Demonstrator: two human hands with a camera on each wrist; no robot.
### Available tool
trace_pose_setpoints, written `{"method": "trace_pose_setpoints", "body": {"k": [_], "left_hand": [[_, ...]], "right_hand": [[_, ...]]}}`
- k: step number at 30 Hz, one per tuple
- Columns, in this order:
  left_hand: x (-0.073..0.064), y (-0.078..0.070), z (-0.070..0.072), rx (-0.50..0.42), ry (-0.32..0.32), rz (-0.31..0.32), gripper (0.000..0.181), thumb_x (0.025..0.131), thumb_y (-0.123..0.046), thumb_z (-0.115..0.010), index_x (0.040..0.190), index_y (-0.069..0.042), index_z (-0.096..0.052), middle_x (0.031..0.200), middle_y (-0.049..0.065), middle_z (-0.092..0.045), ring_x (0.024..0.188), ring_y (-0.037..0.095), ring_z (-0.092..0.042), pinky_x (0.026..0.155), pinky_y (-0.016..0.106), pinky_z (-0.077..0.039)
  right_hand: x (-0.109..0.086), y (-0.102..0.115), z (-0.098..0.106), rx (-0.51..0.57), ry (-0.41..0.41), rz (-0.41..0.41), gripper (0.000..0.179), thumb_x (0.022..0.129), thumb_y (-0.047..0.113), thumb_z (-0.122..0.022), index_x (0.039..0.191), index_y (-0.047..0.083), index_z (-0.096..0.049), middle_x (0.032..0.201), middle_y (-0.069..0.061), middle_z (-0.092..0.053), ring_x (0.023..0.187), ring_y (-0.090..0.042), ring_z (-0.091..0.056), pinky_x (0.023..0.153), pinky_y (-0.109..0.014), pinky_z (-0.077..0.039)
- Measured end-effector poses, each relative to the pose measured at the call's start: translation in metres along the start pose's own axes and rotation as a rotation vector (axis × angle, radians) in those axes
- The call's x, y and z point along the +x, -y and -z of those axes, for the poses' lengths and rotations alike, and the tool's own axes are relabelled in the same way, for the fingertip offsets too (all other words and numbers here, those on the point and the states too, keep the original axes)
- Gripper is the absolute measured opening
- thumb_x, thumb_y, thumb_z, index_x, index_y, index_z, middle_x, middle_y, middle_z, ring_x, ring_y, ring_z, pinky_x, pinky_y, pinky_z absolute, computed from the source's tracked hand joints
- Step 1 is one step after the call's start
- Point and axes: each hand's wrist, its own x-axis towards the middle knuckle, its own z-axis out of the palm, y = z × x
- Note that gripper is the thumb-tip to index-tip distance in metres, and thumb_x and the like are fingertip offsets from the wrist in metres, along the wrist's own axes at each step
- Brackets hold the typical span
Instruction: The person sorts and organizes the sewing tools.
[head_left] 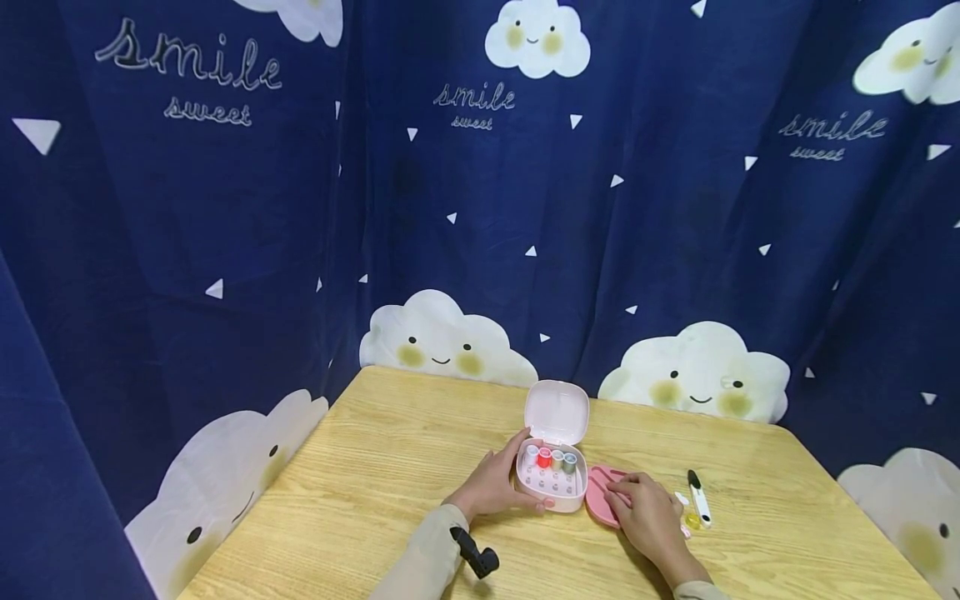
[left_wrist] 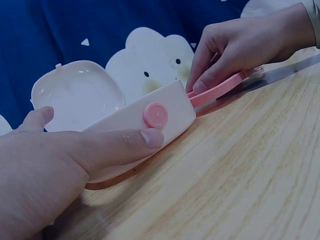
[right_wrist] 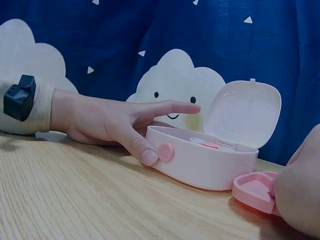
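Pink tray [head_left: 597, 500] lies to the right of the pale pink box [right_wrist: 207, 165], just beside it; contact between the two I can't confirm. Right hand [head_left: 648, 510] has the tray in a narrow pinch, fingers curled and thumb on top; exact fingertip contact is hidden, and I can't tell if the tray is resting on the table [head_left: 420, 454] or slightly raised. To handle it well: grip near the rim, move it level and slowly, don't clip the box corner. Box sits on the table, lid [head_left: 557, 413] tipped back, four spools [head_left: 545, 457] in a row toward the hinge. Left hand [head_left: 492, 485] is spread wide round its left side, thumb straight along the front wall. Light bracing should do; a hard push could slide the box into the tray. I'd shift the thumb away from the pink button [left_wrist: 156, 115], might be a catch. Beyond the right hand: black-and-white snips [head_left: 701, 504], a yellow piece [head_left: 692, 521] and bits too small to name; easy to sweep with the hand's outer edge. Views: only head shows the spools from above, the tray's slots and the snips clearly. Left wrist adds the left thumb tip right under the button, plus the right thumb on the tray. Right wrist adds the left index straight and seemingly higher than the rim, which head flattens out.
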Motion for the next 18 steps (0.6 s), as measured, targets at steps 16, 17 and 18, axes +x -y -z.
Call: {"method": "trace_pose_setpoints", "body": {"k": [16,17,18], "left_hand": [[-0.0006,0.0001,0.0001,-0.009,-0.003,-0.006,0.127,0.067,-0.059,-0.093,0.166,-0.024,-0.022,0.162,-0.003,-0.040,0.144,0.018,-0.041,0.124,0.056,-0.015],[-0.0006,0.0003,0.0001,-0.007,-0.003,-0.005,0.127,0.067,-0.060,-0.093,0.166,-0.024,-0.022,0.162,-0.003,-0.040,0.144,0.017,-0.040,0.124,0.056,-0.015],[-0.0005,0.0004,0.0001,-0.005,-0.003,-0.005,0.127,0.067,-0.060,-0.093,0.166,-0.024,-0.022,0.162,-0.003,-0.040,0.144,0.017,-0.040,0.124,0.056,-0.015]], "right_hand": [[0.0026,0.0005,0.0034,-0.003,-0.024,-0.009,0.014,0.091,0.016,-0.080,0.104,0.012,-0.084,0.110,-0.011,-0.068,0.107,-0.042,-0.062,0.092,-0.073,-0.033],[0.0028,0.0008,0.0038,-0.002,-0.027,-0.009,0.014,0.091,0.016,-0.079,0.103,0.012,-0.084,0.110,-0.011,-0.068,0.107,-0.042,-0.062,0.093,-0.073,-0.032],[0.0031,0.0011,0.0042,-0.003,-0.029,-0.008,0.013,0.091,0.016,-0.080,0.103,0.012,-0.084,0.110,-0.011,-0.068,0.108,-0.042,-0.062,0.093,-0.074,-0.032]]}}
